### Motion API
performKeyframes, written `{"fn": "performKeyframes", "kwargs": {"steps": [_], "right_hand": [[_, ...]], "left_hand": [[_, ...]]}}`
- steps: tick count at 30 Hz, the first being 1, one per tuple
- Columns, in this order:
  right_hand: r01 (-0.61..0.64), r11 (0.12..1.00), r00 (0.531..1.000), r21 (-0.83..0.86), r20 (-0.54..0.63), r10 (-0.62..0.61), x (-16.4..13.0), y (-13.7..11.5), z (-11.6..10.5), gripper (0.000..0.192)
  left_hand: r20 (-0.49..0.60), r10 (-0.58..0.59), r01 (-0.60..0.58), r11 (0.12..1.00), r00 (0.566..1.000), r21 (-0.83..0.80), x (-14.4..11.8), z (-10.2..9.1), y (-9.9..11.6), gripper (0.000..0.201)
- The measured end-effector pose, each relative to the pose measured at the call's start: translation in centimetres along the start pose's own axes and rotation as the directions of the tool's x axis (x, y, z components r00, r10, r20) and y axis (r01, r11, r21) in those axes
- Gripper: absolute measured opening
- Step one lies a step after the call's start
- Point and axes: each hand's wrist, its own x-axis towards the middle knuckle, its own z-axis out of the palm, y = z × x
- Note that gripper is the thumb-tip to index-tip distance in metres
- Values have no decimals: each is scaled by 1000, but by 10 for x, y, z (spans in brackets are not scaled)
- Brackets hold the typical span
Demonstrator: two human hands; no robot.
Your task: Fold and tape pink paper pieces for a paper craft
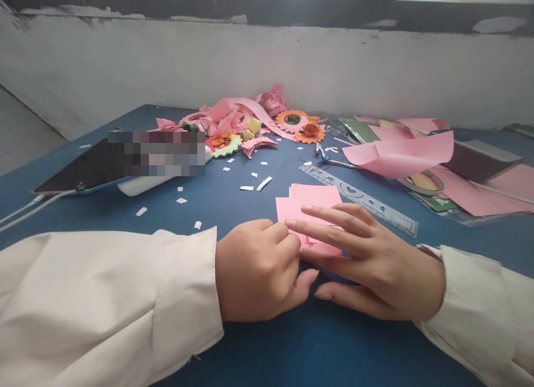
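Note:
Several pink paper pieces (315,198) lie overlapped on the blue table in front of me, their corners offset. My right hand (367,259) rests across them from the right, fingers stretched out and apart, covering the lower part. Against the lower left edge of the paper is my left hand (262,270), its fingers curled inward and its thumb pointing right. What its curled fingers hold, if anything, is hidden. The left knuckles touch or nearly touch the right fingertips. Just beyond the right hand, a clear plastic ruler (359,198) lies diagonally.
Paper flowers and pink scraps (225,120) are heaped at the back. A dark tablet (87,162) with cables leans at left, partly pixelated. At right are a curled pink sheet (404,153), a tape roll (434,182) and a dark box (486,156). White paper bits (264,183) dot the table.

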Motion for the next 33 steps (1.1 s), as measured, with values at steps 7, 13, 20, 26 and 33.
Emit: {"fn": "performKeyframes", "kwargs": {"steps": [7,13,20,26,33], "right_hand": [[5,1000,1000,13,26,-6,-2,0,1,38],[2,999,999,40,37,-3,-2,0,1,39],[-3,999,999,51,41,1,-2,2,2,38],[-15,998,999,66,37,13,-3,1,3,40],[-13,999,1000,52,29,12,-2,1,4,38]], "left_hand": [[19,8,-9,1000,1000,17,-1,-1,-1,30],[16,1,-2,999,1000,53,-3,-1,1,28],[-18,17,-15,995,1000,103,-2,-4,2,29],[4,78,-78,996,997,50,-6,-4,2,24],[10,59,-59,998,998,-16,-6,-4,2,26]]}}
